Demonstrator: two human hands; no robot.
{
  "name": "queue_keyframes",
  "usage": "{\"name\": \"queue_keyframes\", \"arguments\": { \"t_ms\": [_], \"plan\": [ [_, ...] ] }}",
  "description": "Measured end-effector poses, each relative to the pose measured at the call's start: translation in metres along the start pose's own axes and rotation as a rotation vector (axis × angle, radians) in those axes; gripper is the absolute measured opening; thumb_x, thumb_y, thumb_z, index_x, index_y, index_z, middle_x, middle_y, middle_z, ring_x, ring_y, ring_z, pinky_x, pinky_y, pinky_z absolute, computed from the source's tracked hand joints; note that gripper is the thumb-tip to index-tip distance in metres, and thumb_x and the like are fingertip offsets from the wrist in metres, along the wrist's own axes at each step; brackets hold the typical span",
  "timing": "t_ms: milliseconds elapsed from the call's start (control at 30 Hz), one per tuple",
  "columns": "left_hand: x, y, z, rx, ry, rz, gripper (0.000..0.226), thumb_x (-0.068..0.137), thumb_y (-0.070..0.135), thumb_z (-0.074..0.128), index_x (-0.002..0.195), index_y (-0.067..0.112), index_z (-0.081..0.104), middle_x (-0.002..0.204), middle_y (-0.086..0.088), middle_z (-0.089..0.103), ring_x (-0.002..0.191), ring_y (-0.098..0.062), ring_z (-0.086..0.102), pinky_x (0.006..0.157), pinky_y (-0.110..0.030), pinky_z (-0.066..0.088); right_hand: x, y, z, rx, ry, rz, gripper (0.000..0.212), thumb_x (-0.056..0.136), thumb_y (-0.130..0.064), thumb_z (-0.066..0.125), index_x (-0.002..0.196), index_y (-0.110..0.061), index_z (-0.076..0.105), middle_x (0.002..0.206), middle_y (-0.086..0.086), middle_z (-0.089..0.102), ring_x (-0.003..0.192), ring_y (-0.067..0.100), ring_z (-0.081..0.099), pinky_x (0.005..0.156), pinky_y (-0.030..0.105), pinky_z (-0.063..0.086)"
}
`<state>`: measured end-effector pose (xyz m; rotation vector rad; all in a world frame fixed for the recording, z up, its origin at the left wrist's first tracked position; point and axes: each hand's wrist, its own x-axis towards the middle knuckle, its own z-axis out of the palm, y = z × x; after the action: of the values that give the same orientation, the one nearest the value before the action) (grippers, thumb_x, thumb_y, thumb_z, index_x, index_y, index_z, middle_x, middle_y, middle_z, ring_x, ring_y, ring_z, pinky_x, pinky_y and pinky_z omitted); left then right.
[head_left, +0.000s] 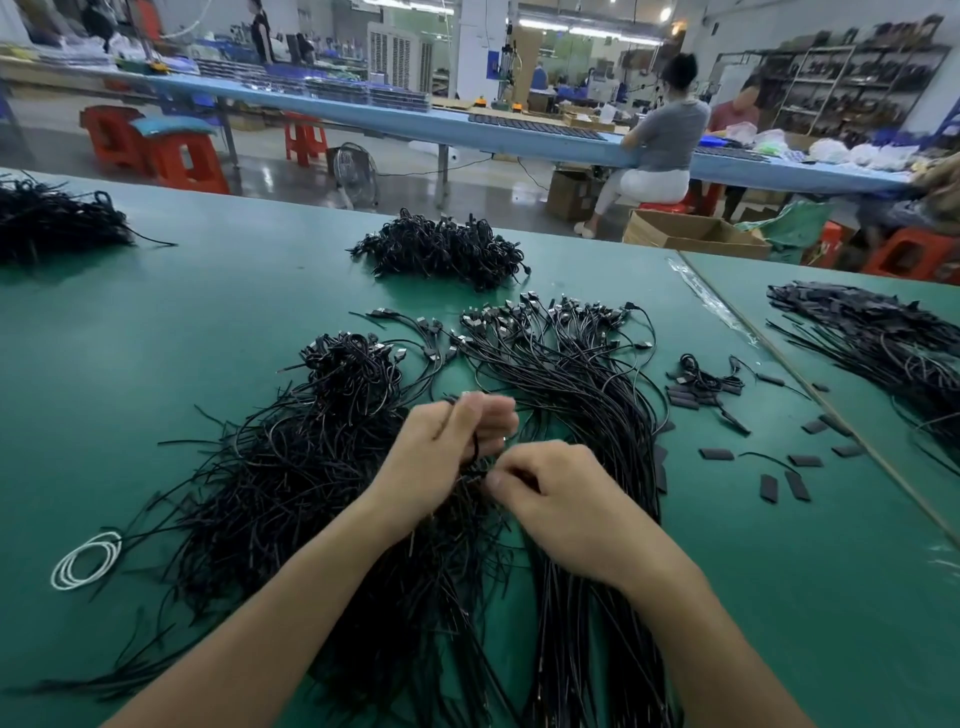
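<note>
We work at the middle of the counter (208, 312), our hands meeting over the near part of the cables. The left hand (441, 452) is raised a little, its fingers (485, 413) curled tight round one black cable (475, 441) that drops from the fist into the tangle below; we judge it is lifted so that a single strand stands clear of the rest. The right hand (566, 504) sits lower and just beside it, thumb and forefinger closed in a pinch on what seems the same cable, though the contact itself is partly hidden.

To the left lies the loose heap (291, 467), strands crossing every way. To the right lies the fanned bundle (571, 395), its plugs all turned to the far side, probably so that sorted pieces stay aligned. Short black sleeves (717, 453) are scattered farther right, within reach of the right hand, likely waiting to be slipped on; white rings (85, 561) lie near the left edge, well apart from the hands.
</note>
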<state>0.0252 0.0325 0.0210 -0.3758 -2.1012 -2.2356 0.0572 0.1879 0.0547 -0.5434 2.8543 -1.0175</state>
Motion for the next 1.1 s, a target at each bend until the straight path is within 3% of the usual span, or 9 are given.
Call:
{"name": "queue_keyframes", "arguments": {
  "t_ms": [100, 233, 433, 500, 633, 733, 833, 967, 1100],
  "plan": [
    [-0.008, 0.001, 0.002, 0.265, -0.176, -0.053, 0.050, 0.101, 0.045, 0.041, 0.060, 0.024, 0.060, 0.054, 0.010, 0.057, 0.047, -0.006, 0.051, 0.047, -0.024, 0.040, 0.003, 0.002, -0.011, 0.057, 0.143, -0.033, 0.015, 0.093, -0.034, 0.066, 0.079, -0.027, 0.068, 0.067, -0.013, 0.061, 0.060, -0.001, 0.053, 0.060, 0.021, 0.044],
    [-0.013, 0.009, -0.001, 0.002, -0.318, -0.307, 0.059, 0.106, 0.044, 0.034, 0.063, 0.022, 0.068, 0.049, 0.003, 0.053, 0.041, -0.011, 0.052, 0.039, -0.019, 0.039, 0.007, 0.009, -0.015, 0.279, 0.225, -0.091, 0.016, 0.085, -0.031, 0.077, 0.074, -0.024, 0.068, 0.060, -0.003, 0.064, 0.052, 0.002, 0.046, 0.053, 0.017, 0.040],
    [-0.013, 0.023, -0.008, -0.523, -0.524, -0.458, 0.054, 0.101, 0.049, 0.038, 0.056, 0.020, 0.044, 0.041, 0.011, 0.031, 0.032, -0.001, 0.028, 0.033, -0.014, 0.023, 0.012, 0.012, 0.006, 0.612, 0.273, 0.028, 0.027, 0.087, -0.044, 0.065, 0.077, -0.020, 0.072, 0.060, -0.008, 0.054, 0.055, 0.009, 0.041, 0.053, 0.026, 0.034],
    [-0.010, 0.027, -0.005, -0.667, -0.460, -0.396, 0.050, 0.102, 0.042, 0.041, 0.057, 0.021, 0.044, 0.044, 0.010, 0.036, 0.035, -0.002, 0.034, 0.036, -0.014, 0.028, 0.011, 0.014, 0.014, 0.572, 0.251, 0.102, 0.030, 0.095, -0.038, 0.061, 0.072, -0.021, 0.069, 0.058, -0.003, 0.050, 0.055, 0.013, 0.038, 0.052, 0.032, 0.031],
    [0.001, 0.026, 0.002, -0.825, -0.109, -0.273, 0.051, 0.099, 0.040, 0.044, 0.056, 0.016, 0.058, 0.060, -0.001, 0.058, 0.055, -0.012, 0.061, 0.052, -0.020, 0.051, 0.005, 0.010, 0.019, 0.337, 0.115, 0.118, 0.032, 0.101, -0.030, 0.055, 0.078, -0.019, 0.073, 0.057, -0.004, 0.058, 0.042, 0.002, 0.039, 0.045, 0.017, 0.031],
    [0.006, 0.017, 0.003, -0.541, -0.002, -0.078, 0.048, 0.097, 0.039, 0.042, 0.080, 0.007, 0.074, 0.093, -0.015, 0.074, 0.094, -0.025, 0.072, 0.080, -0.027, 0.058, -0.002, 0.007, 0.015, 0.232, -0.032, 0.075, 0.025, 0.102, -0.027, 0.053, 0.092, -0.021, 0.075, 0.063, -0.002, 0.060, 0.045, 0.005, 0.042, 0.043, 0.018, 0.033],
    [0.004, 0.004, 0.002, -0.013, 0.051, 0.021, 0.041, 0.104, 0.031, 0.039, 0.101, 0.008, 0.073, 0.103, -0.007, 0.076, 0.103, -0.018, 0.071, 0.089, -0.027, 0.057, -0.006, 0.005, 0.008, 0.130, -0.133, -0.005, 0.023, 0.101, -0.023, 0.053, 0.089, -0.013, 0.070, 0.058, -0.003, 0.051, 0.042, 0.007, 0.037, 0.042, 0.018, 0.029],
    [-0.003, 0.003, 0.002, 0.332, -0.161, -0.047, 0.043, 0.104, 0.035, 0.041, 0.077, 0.026, 0.074, 0.074, 0.005, 0.074, 0.069, -0.010, 0.069, 0.067, -0.027, 0.056, -0.007, 0.006, -0.006, 0.085, -0.061, -0.089, 0.025, 0.098, -0.023, 0.059, 0.074, -0.023, 0.066, 0.061, -0.008, 0.057, 0.050, 0.005, 0.046, 0.050, 0.017, 0.036],
    [-0.014, 0.009, 0.004, 0.221, -0.377, -0.289, 0.062, 0.106, 0.044, 0.032, 0.062, 0.018, 0.067, 0.059, 0.000, 0.068, 0.044, -0.012, 0.057, 0.045, -0.020, 0.045, -0.006, 0.013, -0.016, 0.162, 0.123, -0.111, 0.009, 0.085, -0.031, 0.076, 0.077, -0.027, 0.077, 0.067, -0.014, 0.070, 0.061, 0.000, 0.060, 0.061, 0.014, 0.044]
  ]
}}
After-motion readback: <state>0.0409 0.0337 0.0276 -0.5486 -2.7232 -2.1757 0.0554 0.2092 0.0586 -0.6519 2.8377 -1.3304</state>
